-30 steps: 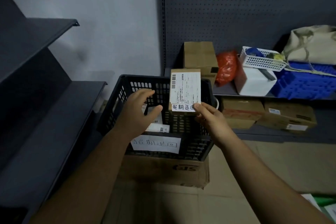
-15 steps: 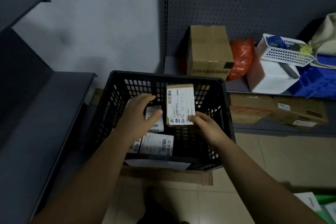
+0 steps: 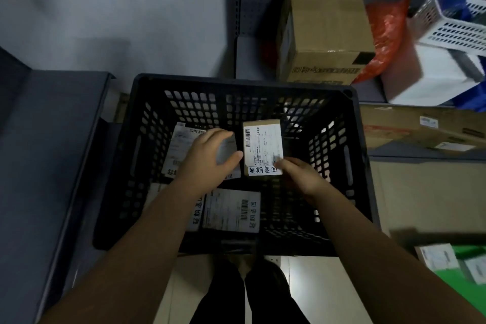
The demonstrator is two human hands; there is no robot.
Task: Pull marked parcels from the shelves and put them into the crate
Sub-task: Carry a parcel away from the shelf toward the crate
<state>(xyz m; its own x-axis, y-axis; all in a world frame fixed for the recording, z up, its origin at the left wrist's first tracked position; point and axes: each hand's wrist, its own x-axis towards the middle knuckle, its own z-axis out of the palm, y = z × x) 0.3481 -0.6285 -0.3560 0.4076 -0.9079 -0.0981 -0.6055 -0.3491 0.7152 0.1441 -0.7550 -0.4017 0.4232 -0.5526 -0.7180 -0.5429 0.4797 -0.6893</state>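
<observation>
A black perforated crate (image 3: 236, 81) stands in front of me on the floor. My right hand (image 3: 302, 179) pinches the lower edge of a small cardboard parcel (image 3: 263, 144) and holds it upright inside the crate; the parcel carries a white shipping label and a handwritten mark. Beside it, my left hand (image 3: 207, 160) curls its fingers and thumb round a grey parcel (image 3: 226, 150) in the crate. Other marked parcels lie on the crate floor, one at the left (image 3: 178, 147) and one near the front (image 3: 231, 210).
Behind the crate a shelf holds a tall cardboard box (image 3: 326, 29), a red bag (image 3: 386, 34), a white basket (image 3: 457, 21) and a white box (image 3: 431, 73). Flat cartons (image 3: 420, 129) lie on the lower shelf. A grey shelf (image 3: 52, 139) runs along the left.
The view has tilted down over the crate. My right hand has lowered the labelled parcel from the rim into the crate. My left hand has reached deeper and closed on a grey parcel.
</observation>
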